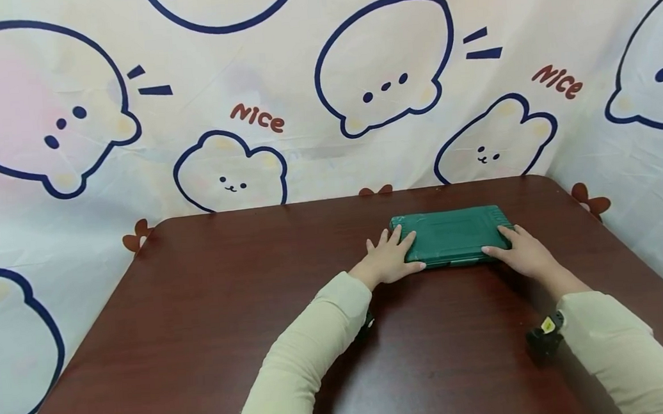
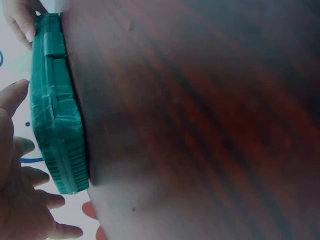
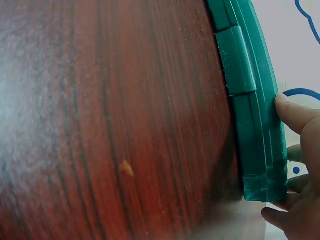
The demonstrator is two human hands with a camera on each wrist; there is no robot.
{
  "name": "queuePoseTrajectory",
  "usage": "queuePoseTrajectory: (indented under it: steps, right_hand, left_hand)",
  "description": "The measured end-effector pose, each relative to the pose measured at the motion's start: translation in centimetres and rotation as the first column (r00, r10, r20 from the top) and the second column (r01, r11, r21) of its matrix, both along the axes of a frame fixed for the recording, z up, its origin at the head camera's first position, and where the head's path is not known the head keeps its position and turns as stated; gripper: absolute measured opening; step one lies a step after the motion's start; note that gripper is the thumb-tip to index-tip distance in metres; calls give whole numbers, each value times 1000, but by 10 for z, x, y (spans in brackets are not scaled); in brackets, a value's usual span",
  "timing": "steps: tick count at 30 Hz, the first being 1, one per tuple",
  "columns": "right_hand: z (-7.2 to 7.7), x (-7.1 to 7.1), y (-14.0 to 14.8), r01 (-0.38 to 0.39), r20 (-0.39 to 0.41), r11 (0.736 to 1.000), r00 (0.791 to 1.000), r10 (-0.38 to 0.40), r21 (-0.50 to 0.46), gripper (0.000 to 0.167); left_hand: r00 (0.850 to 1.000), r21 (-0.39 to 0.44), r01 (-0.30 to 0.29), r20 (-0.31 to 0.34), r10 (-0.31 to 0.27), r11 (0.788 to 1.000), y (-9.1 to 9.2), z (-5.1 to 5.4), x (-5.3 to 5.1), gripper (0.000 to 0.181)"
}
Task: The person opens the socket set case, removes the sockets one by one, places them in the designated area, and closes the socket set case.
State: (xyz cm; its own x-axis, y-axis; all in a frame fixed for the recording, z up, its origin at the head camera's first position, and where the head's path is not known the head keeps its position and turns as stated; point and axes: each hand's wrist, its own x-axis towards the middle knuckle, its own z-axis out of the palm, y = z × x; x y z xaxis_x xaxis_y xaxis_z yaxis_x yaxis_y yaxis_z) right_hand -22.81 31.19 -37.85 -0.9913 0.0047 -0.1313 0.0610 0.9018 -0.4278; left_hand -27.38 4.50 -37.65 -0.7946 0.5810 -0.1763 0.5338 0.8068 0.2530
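Green case (image 1: 451, 234) lies on the table with a hand at each end, right of the middle and near the far edge. At its left end, the fingers of the left hand (image 1: 389, 259) are spread wide and not curled, the thumb by the front edge; whether all of them touch, I cannot tell. At the other end, the right hand (image 1: 524, 254) rests its thumb on the front edge and reaches its fingers around the short end, but I cannot say if this is a firm grip. On the front side sits a clasp-like piece (image 3: 237, 60), which looks closed. In my judgement, if only the right end rises, the loose left fingers could let the case tilt and slide; if both palms push forward, it could go over the far edge. A knock on the clasp could perhaps open it. Further out, I see pale sleeves (image 1: 317, 336), the dark red table (image 1: 201, 319) and a printed cloth (image 1: 305, 154) behind it.
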Motion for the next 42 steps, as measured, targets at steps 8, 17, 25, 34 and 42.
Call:
queuePoseTrajectory:
  steps: [8,17,25,34,42]
  right_hand:
    - [-2,3,-5,14,-28,1000,1000,-14,-5,90]
    - [2,0,-22,4,-55,999,999,-1,40,88]
    - [0,6,-45,2,-92,999,996,3,53,88]
    - [-4,19,-78,5,-100,998,995,2,69,87]
    - [-3,23,-104,-20,-113,999,993,25,50,79]
  left_hand:
    - [999,29,34,15,-34,999,-1,-2,1,55]
    - [1000,5,22,21,-22,1000,-18,7,0,55]
    - [1000,35,29,-1,-29,999,-45,4,3,54]
    - [999,55,17,37,-19,998,-76,4,12,55]
    - [1000,59,8,30,-10,998,-109,4,20,55]
